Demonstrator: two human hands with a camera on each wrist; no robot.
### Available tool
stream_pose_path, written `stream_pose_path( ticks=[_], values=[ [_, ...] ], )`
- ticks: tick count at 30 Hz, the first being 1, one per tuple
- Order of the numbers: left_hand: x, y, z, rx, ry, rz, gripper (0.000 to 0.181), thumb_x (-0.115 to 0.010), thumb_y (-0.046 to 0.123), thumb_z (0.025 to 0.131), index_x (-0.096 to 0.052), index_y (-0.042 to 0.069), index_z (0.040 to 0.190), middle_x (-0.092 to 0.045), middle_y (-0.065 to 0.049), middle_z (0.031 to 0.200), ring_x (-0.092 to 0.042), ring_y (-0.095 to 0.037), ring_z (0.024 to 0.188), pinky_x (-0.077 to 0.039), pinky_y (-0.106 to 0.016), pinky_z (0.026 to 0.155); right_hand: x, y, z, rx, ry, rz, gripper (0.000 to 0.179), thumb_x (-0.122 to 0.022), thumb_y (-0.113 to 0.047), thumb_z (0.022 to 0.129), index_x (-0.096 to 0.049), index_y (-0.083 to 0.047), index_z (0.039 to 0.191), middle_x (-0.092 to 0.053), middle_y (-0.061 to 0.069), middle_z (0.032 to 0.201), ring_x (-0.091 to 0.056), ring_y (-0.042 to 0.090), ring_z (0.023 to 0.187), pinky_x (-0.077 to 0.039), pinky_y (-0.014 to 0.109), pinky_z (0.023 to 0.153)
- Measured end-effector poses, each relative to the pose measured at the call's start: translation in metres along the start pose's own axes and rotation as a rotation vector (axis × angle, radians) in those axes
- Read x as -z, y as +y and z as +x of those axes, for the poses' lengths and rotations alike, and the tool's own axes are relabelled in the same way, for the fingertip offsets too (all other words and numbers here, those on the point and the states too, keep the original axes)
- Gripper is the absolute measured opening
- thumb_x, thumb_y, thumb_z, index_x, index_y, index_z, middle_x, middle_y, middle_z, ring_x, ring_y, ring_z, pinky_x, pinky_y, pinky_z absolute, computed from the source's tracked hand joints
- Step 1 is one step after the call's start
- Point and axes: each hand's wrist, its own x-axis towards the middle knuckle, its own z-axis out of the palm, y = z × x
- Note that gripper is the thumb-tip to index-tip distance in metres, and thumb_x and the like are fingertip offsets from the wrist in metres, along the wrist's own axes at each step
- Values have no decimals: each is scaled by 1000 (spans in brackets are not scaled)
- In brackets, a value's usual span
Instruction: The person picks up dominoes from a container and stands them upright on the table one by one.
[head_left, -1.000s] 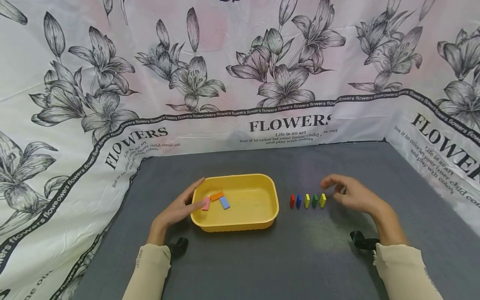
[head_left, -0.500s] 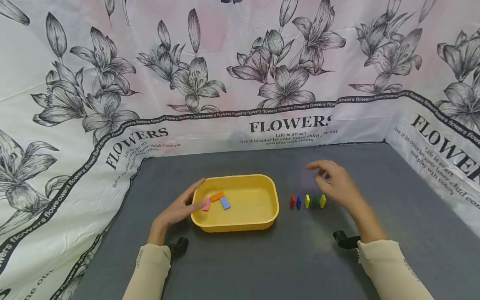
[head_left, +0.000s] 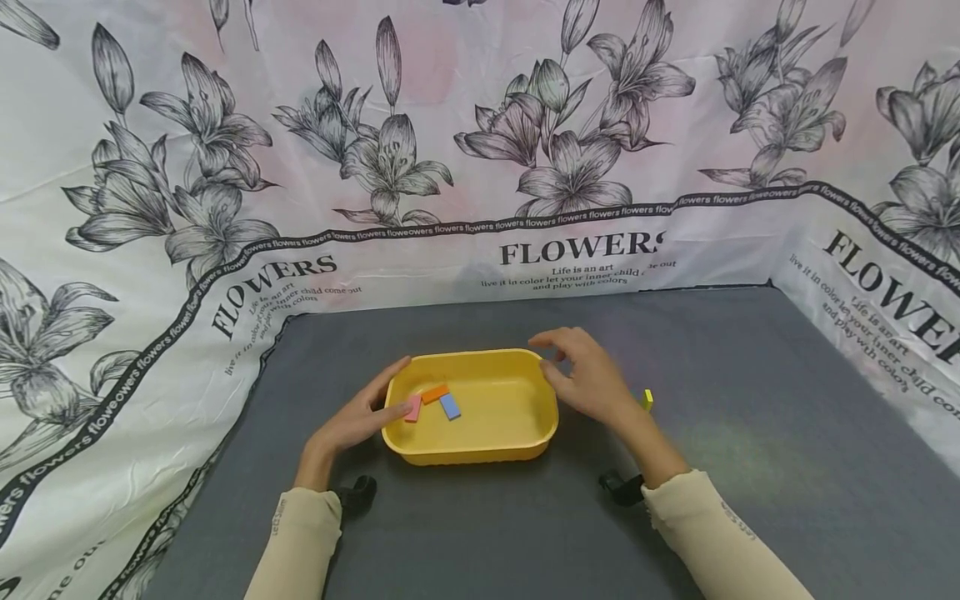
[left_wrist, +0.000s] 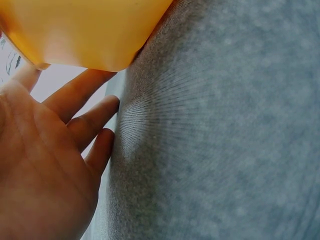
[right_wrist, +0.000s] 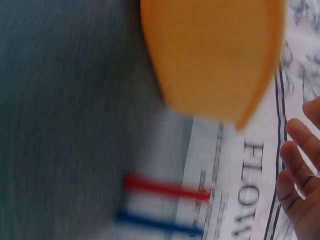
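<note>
My left hand (head_left: pixel 358 415) holds the left end of a yellow plastic tub (head_left: pixel 495 417). Its thumb lies over the rim and the other fingers are outside, fairly straight against the wall in the left wrist view. Inside the tub lie a pink block (head_left: pixel 412 409), an orange block (head_left: pixel 434 392) and a light blue block (head_left: pixel 450 406). At the tub's right rim hovers my right hand (head_left: pixel 588 379), fingers loosely bent with nothing between them. In the right wrist view, a red block (right_wrist: pixel 167 187) and a dark blue block (right_wrist: pixel 157 223) stand upright, blurred.
A yellow block (head_left: pixel 648 400) stands on the grey tabletop (head_left: pixel 465 533) beyond my right wrist. The hand and arm hide the rest of that row in the head view. Floral cloth (head_left: pixel 420 267) walls the back and sides.
My right hand has swung left, from beside the row of standing blocks to the tub's right rim. The left hand, the tub and the blocks inside have stayed put.
</note>
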Motion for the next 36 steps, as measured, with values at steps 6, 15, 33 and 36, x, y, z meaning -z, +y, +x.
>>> stream_pose_path(
  ticks=[6, 15, 33, 36],
  values=[
    [0, 2, -1, 4, 1, 6, 76, -65, 37, 99, -22, 40, 161, -23, -4, 170, -34, -36, 149, -26, -63, 122, -33, -22, 14, 18, -75, -8, 29, -70, -10, 93, -71, -7, 121, -73, 10, 114, -62, 26, 93, -56, 40, 80],
    [-1, 0, 0, 12, -3, 9, 75, -65, 39, 99, -22, 41, 161, -22, -4, 170, -34, -35, 150, -26, -63, 122, -74, -43, 26, -58, -238, -137, 33, -72, -19, 93, -70, -7, 124, -73, 8, 110, -67, 24, 99, -56, 43, 89],
    [0, 1, -1, -23, -17, -15, 73, -63, 35, 101, -22, 41, 161, -24, -4, 169, -36, -35, 149, -29, -62, 121, -121, -71, 42, -282, -411, -250, 25, -71, -30, 92, -69, -9, 106, -66, 3, 92, -58, 17, 78, -51, 32, 67],
    [0, 0, -1, -22, -19, -18, 73, -63, 35, 101, -22, 41, 161, -24, -4, 169, -36, -35, 149, -29, -62, 121, -123, -72, 43, -284, -416, -266, 20, -72, -29, 91, -66, -11, 96, -58, 0, 81, -51, 15, 70, -42, 28, 59]
  ],
)
